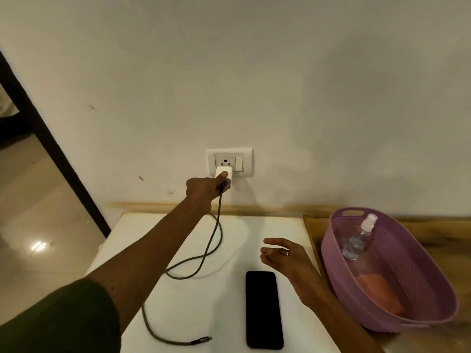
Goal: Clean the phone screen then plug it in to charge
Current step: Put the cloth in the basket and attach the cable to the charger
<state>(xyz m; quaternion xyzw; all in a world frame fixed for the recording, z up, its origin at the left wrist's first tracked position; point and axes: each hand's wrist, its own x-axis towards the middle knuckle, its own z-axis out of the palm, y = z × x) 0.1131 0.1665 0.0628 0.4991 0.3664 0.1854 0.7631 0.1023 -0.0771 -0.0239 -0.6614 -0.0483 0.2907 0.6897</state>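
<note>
A black phone lies flat, screen dark, on the white table. My left hand reaches to the wall and grips a white charger adapter held against the wall socket. A dark braided cable hangs from the adapter, loops over the table and ends in a free plug left of the phone. My right hand hovers above the table just beyond the phone, fingers apart and holding nothing.
A purple plastic basket stands on a wooden surface at the right, holding a clear spray bottle and an orange cloth. A switch sits beside the socket. Tiled floor and a dark door frame lie at the left.
</note>
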